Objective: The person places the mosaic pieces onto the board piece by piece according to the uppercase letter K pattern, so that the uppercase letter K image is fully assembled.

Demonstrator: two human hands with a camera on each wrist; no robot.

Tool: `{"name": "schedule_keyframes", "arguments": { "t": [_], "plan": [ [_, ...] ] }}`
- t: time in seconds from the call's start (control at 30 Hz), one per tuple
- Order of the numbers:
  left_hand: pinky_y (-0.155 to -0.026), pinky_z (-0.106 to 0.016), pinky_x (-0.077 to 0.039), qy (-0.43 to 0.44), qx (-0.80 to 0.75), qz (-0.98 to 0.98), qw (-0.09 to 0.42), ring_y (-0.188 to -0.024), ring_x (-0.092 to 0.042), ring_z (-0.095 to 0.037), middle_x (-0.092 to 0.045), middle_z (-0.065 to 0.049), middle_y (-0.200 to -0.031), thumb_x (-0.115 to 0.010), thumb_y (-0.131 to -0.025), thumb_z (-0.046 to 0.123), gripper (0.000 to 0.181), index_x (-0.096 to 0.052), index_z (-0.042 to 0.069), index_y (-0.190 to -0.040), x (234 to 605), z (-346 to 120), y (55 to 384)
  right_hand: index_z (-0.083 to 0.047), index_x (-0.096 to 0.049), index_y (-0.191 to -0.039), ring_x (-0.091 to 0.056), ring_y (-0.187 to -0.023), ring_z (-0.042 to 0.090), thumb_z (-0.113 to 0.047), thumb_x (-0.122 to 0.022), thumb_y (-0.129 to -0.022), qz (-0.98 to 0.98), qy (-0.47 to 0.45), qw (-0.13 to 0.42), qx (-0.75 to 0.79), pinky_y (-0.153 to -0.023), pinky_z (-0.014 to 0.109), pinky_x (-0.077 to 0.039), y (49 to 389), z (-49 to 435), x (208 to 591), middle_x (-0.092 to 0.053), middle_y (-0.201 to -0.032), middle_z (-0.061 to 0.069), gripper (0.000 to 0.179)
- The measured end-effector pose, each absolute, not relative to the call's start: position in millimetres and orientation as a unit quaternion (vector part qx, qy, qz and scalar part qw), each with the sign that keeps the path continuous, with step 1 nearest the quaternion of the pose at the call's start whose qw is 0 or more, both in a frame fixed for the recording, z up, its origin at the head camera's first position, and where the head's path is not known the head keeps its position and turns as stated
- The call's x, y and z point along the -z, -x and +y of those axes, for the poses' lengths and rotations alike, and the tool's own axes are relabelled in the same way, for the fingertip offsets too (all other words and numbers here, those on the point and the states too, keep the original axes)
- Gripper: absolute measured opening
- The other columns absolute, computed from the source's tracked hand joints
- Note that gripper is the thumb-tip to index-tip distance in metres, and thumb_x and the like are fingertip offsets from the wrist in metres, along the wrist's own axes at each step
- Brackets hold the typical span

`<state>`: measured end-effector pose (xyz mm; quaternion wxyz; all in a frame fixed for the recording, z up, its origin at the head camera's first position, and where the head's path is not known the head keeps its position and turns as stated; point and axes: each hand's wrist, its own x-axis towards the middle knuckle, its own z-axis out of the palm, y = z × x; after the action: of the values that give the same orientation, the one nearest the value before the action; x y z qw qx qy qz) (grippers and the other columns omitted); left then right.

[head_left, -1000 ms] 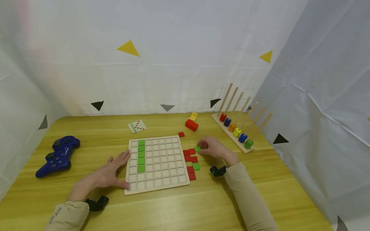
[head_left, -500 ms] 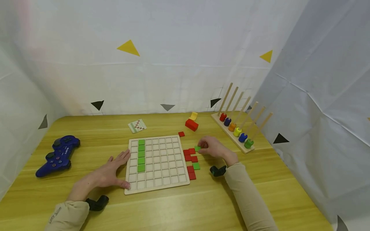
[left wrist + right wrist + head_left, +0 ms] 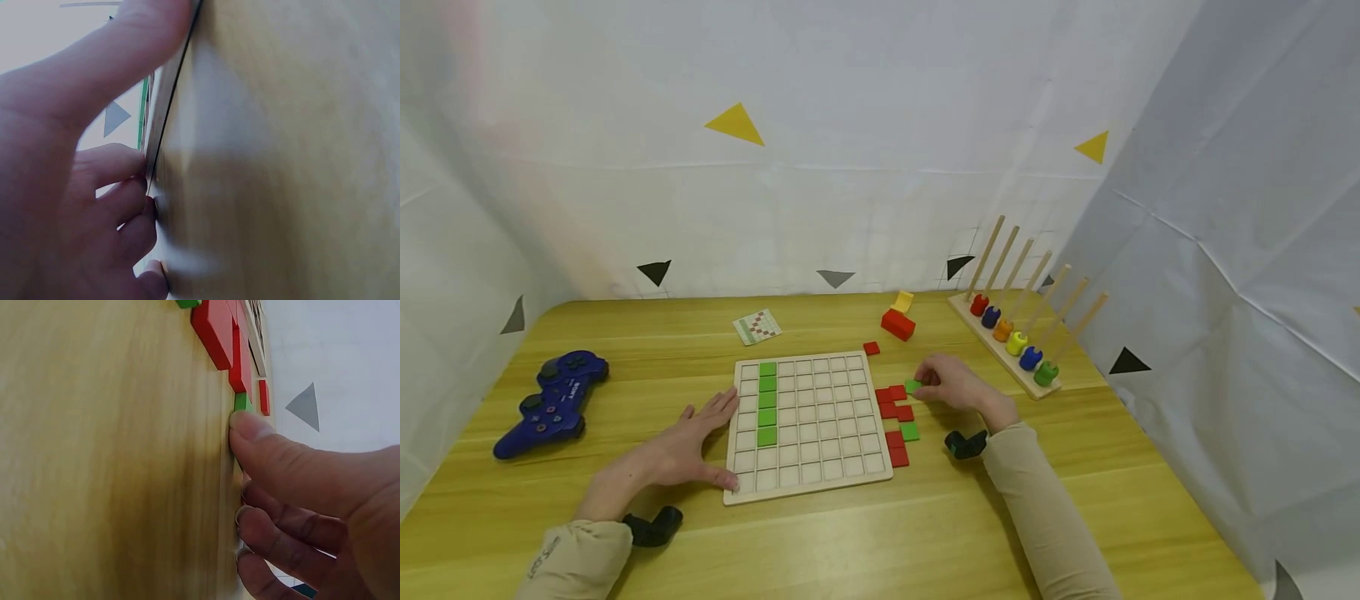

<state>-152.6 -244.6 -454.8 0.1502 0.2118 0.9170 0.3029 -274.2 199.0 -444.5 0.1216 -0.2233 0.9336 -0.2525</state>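
The wooden grid board (image 3: 807,412) is steadied at its left edge by the left hand (image 3: 681,450), whose fingers are spread, with the thumb rested at the near left corner. In the board's second column from the left, the top five cells are filled with green square tiles (image 3: 767,400). To the right of the board, just beyond the red square tiles (image 3: 898,457), the edge of a loose green tile (image 3: 912,387) is apparently pinched by the right hand (image 3: 951,383); the thumb is seen on it, while the index fingertip's contact is hidden. A second loose green tile (image 3: 909,432) is found farther down the board's right side. Behind the board, a pattern card (image 3: 757,327) is laid, its print too small to be read surely.

The step in hand is judged to be the picking up of a tile for the board. For the next move, a lift clear of the red neighbours seems called for, then a level carry leftward, perhaps to the column's sixth cell.
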Motion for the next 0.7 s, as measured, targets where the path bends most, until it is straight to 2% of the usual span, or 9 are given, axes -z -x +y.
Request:
{"name": "schedule_keyframes", "arguments": {
  "t": [0.4, 0.7],
  "plan": [
    [-0.117, -0.07, 0.002, -0.213, -0.303, 0.917, 0.152, -0.151, -0.002, -0.047, -0.005, -0.022, -0.167, -0.084, -0.07, 0.057, 0.126, -0.017, -0.003, -0.158, 455.4, -245.1, 153.4, -0.006, -0.066, -0.11, -0.061, -0.096, 0.018, -0.024, -0.069, -0.096, 0.933, 0.216, 0.118, 0.262, -0.089, 0.04, -0.053, 275.2, 208.7, 439.0, -0.067, -0.105, 0.005, 0.023],
    [-0.116, -0.07, 0.002, -0.215, -0.306, 0.915, 0.153, -0.151, -0.001, -0.047, -0.004, -0.022, -0.167, -0.084, -0.07, 0.056, 0.125, -0.017, -0.003, -0.158, 455.1, -245.1, 153.5, -0.006, -0.069, -0.111, -0.063, -0.091, 0.015, -0.024, -0.07, -0.095, 0.933, 0.234, 0.106, 0.25, -0.086, 0.037, -0.055, 273.4, 204.1, 430.5, -0.07, -0.101, 0.003, 0.024]
  ]
}}
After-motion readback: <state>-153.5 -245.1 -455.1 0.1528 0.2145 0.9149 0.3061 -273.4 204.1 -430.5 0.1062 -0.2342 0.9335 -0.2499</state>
